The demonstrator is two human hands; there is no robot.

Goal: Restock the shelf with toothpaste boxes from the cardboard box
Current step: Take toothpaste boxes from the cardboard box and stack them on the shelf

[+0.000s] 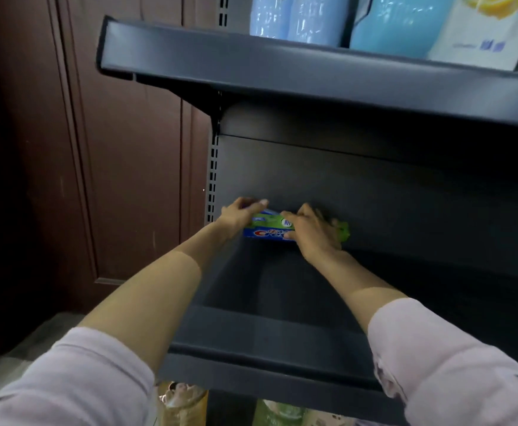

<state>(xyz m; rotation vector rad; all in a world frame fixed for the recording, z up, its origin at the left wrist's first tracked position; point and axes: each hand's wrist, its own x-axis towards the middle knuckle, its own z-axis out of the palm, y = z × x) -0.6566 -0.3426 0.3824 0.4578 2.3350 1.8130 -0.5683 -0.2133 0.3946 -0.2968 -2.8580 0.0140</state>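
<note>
Because the shelf [251, 333] is deep and dim, the toothpaste box [268, 227] sits far back against its rear panel, toward the left end, with the left hand [239, 215] curled over its left end and the right hand [310, 232] wrapped over its right half, so each grip is closed on the carton. It looks like a light, stiff, glossy card carton, likely to slip or dent if squeezed on its broad faces. Holding it by the ends or long edges, as now, should suit it best.
</note>
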